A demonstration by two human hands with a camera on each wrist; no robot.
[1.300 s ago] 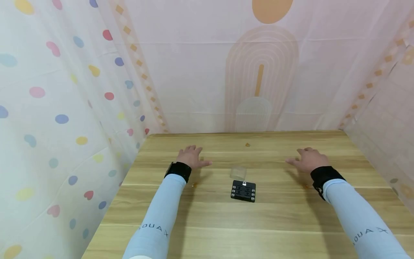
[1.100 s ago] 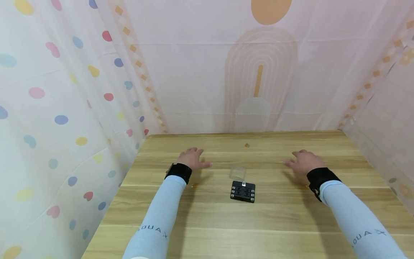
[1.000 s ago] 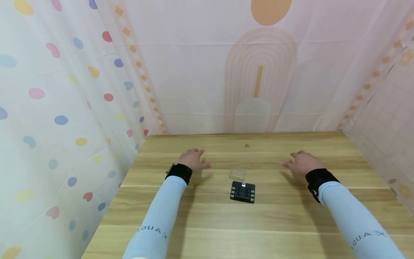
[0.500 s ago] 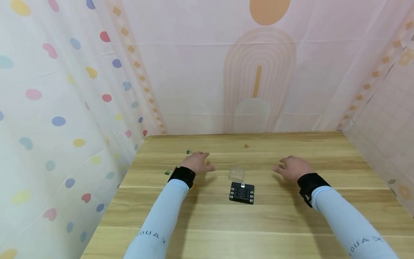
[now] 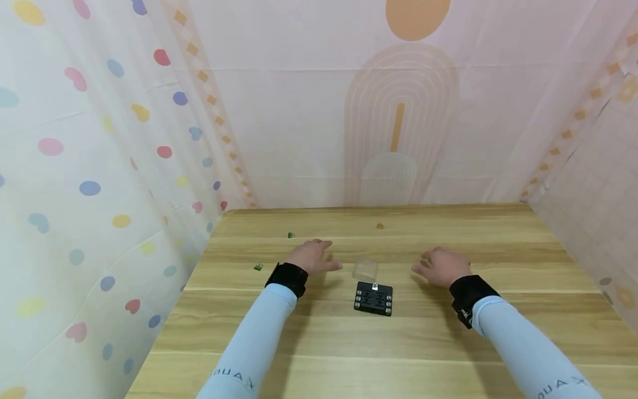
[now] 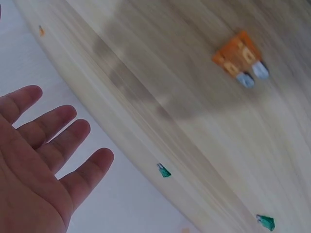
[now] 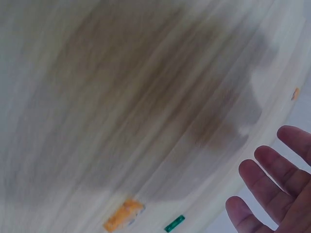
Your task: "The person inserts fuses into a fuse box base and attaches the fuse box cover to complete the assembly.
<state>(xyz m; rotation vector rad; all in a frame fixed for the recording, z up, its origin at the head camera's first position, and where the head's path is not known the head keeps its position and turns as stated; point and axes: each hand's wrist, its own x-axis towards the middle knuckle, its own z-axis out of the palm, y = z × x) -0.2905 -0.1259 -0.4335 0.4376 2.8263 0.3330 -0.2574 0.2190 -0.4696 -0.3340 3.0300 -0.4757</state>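
Note:
My left hand (image 5: pixel 311 257) hovers over the table, left of a clear plastic cover (image 5: pixel 365 270), with its fingers spread and holding nothing. On the other side, my right hand (image 5: pixel 441 267) is likewise held above the wood with relaxed fingers. Between and nearer than the hands lies a black fuse block (image 5: pixel 372 299) with metal terminals along its sides; the cover sits just behind it. In the left wrist view an orange blade fuse (image 6: pixel 239 56) lies flat, its two prongs showing. The right wrist view has another orange piece (image 7: pixel 124 215) and a green piece (image 7: pixel 175 223).
Two green blade fuses (image 5: pixel 257 267) lie left of the left hand, one farther back. A small orange fuse (image 5: pixel 380 226) is near the table's rear edge. Patterned curtains (image 5: pixel 279 122) hang behind and beside the wooden table (image 5: pixel 339 354).
Both hands have moved inward and toward the fuse block, the right one farther. Two green fuses, hidden behind the left hand and wrist before, now show. The fuse block and cover stay put.

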